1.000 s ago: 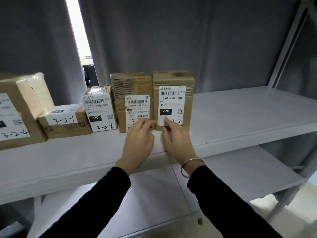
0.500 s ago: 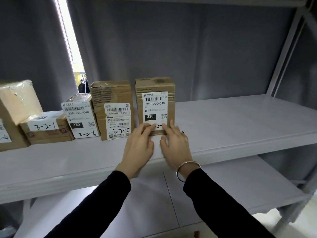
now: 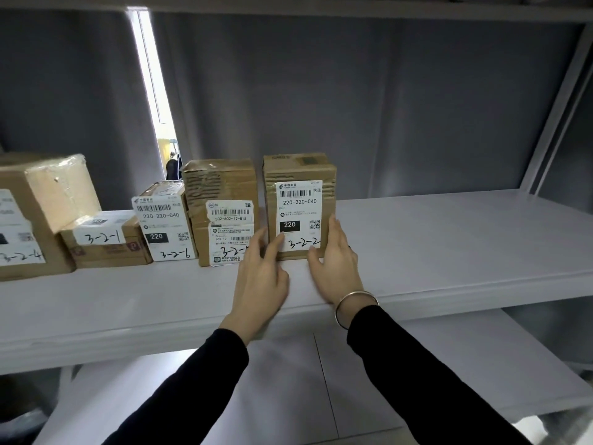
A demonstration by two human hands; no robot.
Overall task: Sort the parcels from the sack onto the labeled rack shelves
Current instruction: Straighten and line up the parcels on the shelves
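Lower shelf (image 3: 417, 364), grey, nearest, below the arms; two black sleeves (image 3: 433, 374) reaching up over it; metal bracelet (image 3: 353, 301) on the right wrist; left hand (image 3: 261, 281), fingers straight and released, fingertips touching the lower left of the front of the parcel marked 3-2-2 (image 3: 298, 203); right hand (image 3: 337, 264), fingers straight and laid flat along that parcel's right side, thumb on its lower front corner, nothing clenched; the parcel upright between the two hands on the middle shelf (image 3: 449, 252), label facing out, last at the right of the row; just beside it on the left, a brown parcel (image 3: 221, 187) whose written number is partly hidden by the left hand; then parcel 3-2-6 (image 3: 163, 220), low parcel 3-2-1 (image 3: 106, 239), large parcel 3-2-4 (image 3: 38, 213); rack upright (image 3: 558, 101) at the right; grey curtain (image 3: 385, 107) behind, with a bright gap (image 3: 150, 75).
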